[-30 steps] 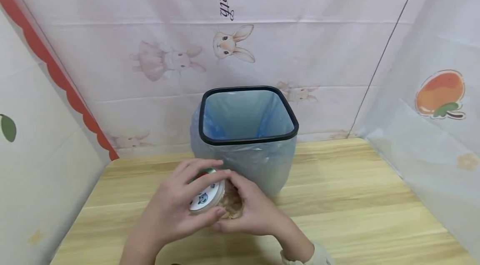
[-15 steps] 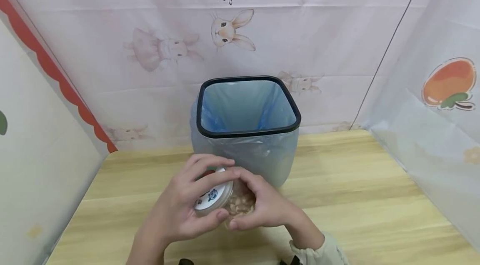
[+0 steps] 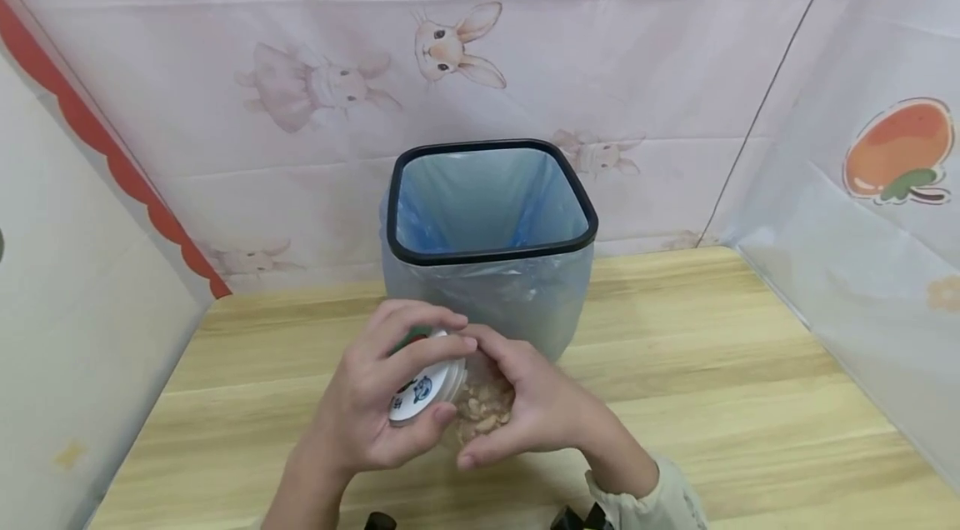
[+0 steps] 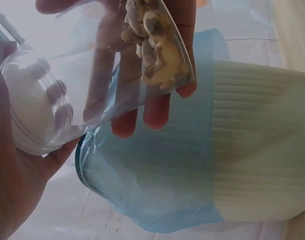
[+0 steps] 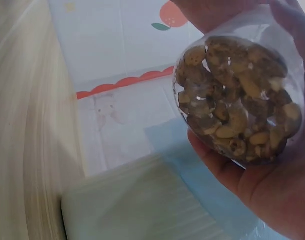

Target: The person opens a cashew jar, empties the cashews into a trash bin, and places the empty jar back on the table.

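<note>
A clear plastic jar (image 3: 486, 403) of tan nuts is held tilted between both hands, low in front of the bin. My left hand (image 3: 367, 397) curls over its lid (image 3: 422, 388), which bears a white label with a small blue print. My right hand (image 3: 551, 409) grips the jar's body, thumb below and fingers round the far side. In the left wrist view the lid end (image 4: 35, 100) is at the left, and the nuts (image 4: 160, 55) lie toward the jar's base. Through the base, the right wrist view shows many nuts (image 5: 237, 105). The lid sits on the jar.
Just beyond my hands stands a bin (image 3: 487, 297) with a black rim and a bluish plastic liner. It rests on a wooden table (image 3: 712, 397) enclosed by printed cloth walls. Dark objects (image 3: 573, 518) poke in at the bottom edge of the head view.
The head view has tipped downward, so the bin and wall appear higher. Both hands and the jar have shifted slightly right in view, and more nuts show between them.
</note>
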{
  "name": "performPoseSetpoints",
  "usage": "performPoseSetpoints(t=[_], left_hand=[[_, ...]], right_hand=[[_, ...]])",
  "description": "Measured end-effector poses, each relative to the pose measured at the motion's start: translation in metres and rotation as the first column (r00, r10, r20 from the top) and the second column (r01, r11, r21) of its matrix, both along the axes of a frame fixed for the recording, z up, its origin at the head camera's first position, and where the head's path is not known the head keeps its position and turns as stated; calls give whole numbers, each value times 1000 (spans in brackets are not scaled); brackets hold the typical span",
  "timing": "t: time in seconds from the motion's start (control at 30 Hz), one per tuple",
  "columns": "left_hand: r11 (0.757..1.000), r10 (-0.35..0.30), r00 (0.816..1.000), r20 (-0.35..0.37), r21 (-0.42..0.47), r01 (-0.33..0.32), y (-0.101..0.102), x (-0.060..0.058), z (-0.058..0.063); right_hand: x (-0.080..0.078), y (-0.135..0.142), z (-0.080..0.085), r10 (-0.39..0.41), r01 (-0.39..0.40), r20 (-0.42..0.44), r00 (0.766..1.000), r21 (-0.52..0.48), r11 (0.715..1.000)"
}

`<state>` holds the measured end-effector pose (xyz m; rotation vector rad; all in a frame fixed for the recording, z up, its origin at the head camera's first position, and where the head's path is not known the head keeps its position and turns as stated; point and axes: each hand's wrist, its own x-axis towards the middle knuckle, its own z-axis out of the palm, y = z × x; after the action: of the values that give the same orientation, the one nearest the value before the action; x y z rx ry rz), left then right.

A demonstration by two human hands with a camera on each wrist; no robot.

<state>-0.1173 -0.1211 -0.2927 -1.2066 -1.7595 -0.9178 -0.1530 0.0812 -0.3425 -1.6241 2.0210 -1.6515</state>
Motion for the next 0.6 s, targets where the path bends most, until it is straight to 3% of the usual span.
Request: performPoseSetpoints(t=[0.17, 0.6], left_hand=[[1000, -1, 1000, 3, 15, 1, 0, -1, -1], [999, 14, 993, 120, 29, -18, -1, 3, -4]], right_hand=[[6, -5, 2, -60, 59, 39, 997, 24, 998], [14, -13, 3, -159, 154, 96, 983, 60, 986]])
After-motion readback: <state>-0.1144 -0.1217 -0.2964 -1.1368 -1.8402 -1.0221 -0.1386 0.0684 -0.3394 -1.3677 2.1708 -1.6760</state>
